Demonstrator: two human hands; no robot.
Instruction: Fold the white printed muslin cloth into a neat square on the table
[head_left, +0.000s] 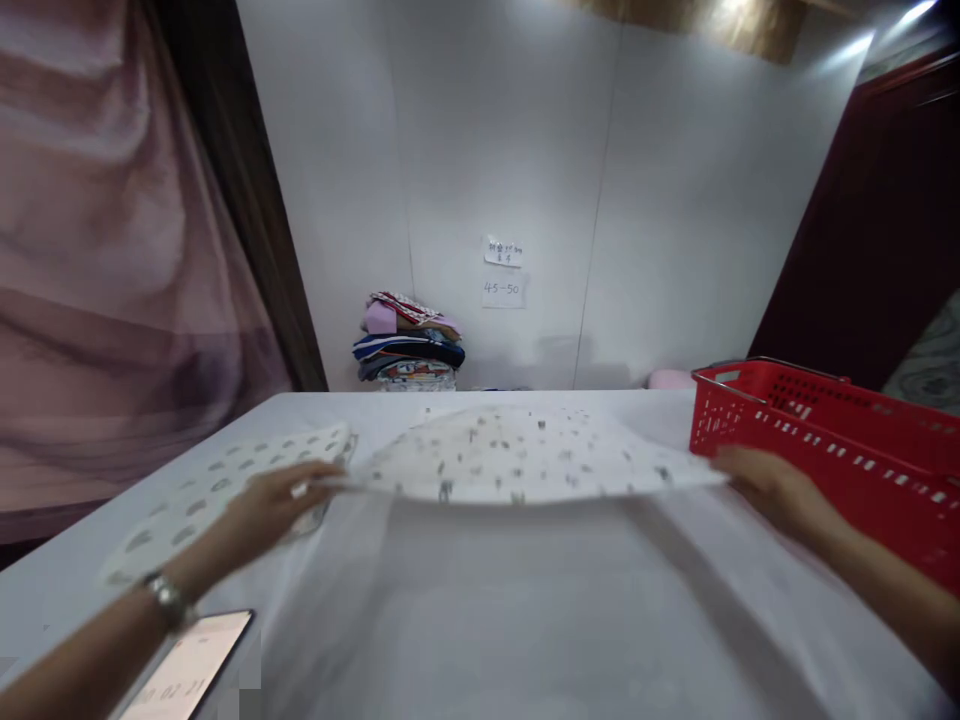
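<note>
A white cloth with small dark printed marks is stretched across the middle of the table, its near edge lifted and taut. My left hand pinches the near left corner. At the near right corner, my right hand grips the same cloth, slightly smeared by motion. The cloth's middle billows up, and its far side lies toward the back of the table. Beneath my left forearm, partly covered by it, is a folded white cloth with grey heart-like spots.
A red plastic basket stands at the right. Near the front left lies a phone with a lit timer. Behind the white table, a stack of folded fabrics rises by the wall, where paper notes hang. A pink curtain hangs left.
</note>
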